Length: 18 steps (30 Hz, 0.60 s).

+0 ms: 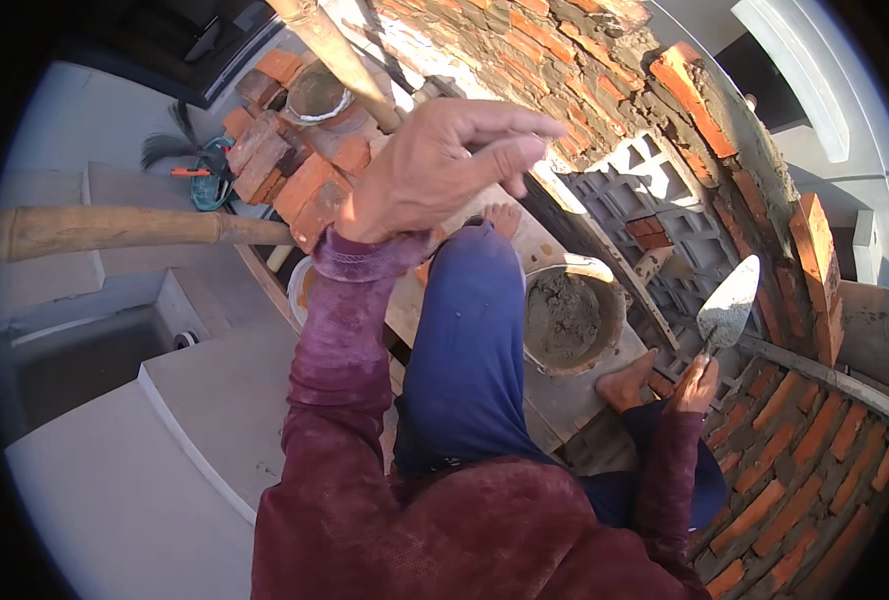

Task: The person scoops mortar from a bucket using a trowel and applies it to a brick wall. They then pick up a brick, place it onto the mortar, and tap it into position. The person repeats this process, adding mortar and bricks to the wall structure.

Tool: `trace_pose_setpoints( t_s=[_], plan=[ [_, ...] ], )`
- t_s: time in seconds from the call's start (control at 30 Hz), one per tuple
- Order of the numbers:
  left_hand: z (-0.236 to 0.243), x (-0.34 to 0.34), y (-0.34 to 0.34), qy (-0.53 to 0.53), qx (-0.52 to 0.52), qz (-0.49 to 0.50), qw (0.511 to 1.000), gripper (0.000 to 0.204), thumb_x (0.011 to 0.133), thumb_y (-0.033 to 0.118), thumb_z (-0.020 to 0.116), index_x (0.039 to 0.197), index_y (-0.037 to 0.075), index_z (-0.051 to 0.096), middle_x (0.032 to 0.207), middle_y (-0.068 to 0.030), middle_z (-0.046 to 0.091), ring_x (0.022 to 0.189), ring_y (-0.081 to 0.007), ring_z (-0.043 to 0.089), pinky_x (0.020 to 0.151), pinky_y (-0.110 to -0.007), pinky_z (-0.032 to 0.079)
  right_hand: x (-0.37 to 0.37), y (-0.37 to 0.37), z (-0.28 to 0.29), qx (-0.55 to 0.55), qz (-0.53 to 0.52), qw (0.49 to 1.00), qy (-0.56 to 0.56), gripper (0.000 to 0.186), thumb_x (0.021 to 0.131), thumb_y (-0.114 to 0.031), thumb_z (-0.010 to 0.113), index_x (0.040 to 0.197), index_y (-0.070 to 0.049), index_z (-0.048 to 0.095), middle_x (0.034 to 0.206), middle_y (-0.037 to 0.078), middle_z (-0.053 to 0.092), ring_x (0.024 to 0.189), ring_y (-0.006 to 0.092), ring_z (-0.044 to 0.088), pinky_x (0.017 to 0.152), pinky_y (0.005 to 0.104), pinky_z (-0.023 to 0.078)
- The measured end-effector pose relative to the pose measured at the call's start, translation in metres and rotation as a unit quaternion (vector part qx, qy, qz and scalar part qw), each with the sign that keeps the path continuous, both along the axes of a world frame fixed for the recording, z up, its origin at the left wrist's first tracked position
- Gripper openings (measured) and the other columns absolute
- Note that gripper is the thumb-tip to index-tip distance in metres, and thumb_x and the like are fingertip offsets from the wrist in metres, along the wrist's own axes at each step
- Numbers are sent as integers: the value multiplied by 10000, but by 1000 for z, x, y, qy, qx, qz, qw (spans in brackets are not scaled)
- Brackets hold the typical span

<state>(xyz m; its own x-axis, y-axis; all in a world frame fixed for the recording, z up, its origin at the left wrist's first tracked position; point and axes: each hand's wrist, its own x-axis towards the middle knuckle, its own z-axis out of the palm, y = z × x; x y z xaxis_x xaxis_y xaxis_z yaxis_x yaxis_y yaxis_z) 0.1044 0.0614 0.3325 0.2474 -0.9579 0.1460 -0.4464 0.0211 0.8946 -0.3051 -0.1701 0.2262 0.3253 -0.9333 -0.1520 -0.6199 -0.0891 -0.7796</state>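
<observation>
My left hand is raised at the centre, above my bent knee. Its fingers are stretched out, and I see nothing in it. At the right, my right hand is wrapped round the handle of a pointing trowel, whose grey-smeared blade points up and away. Between my legs and the brick wall stands a round bucket with wet grey mortar in it. Beyond my left wrist lies a stack of orange bricks. An upright brick stands at the wall's edge near the trowel.
Two bamboo poles cross the left and upper parts. A second bucket and a teal container sit by the bricks. Grey lattice blocks are set in the wall. I am on a plank platform, with lower ledges at left.
</observation>
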Motion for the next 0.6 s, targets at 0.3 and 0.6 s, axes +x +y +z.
trace_pose_setpoints(
  t_s=[0.3,0.6],
  plan=[
    [-192,131,300,151,170,654,722,604,753,164,736,1274,-33,501,1066,-147,628,999,-267,628,858,-366,513,-23,84,-52,-183,318,885,288,248,855,-180,592,926,47,522,710,250,570,694,447,581,596,497,443],
    [-313,137,273,-179,583,436,662,1184,525,344,881,1462,111,194,1490,-152,232,1389,-353,201,1106,-456,241,-7,86,-20,34,218,928,301,212,838,-175,600,932,4,536,710,206,558,636,392,558,584,426,441]
  ],
)
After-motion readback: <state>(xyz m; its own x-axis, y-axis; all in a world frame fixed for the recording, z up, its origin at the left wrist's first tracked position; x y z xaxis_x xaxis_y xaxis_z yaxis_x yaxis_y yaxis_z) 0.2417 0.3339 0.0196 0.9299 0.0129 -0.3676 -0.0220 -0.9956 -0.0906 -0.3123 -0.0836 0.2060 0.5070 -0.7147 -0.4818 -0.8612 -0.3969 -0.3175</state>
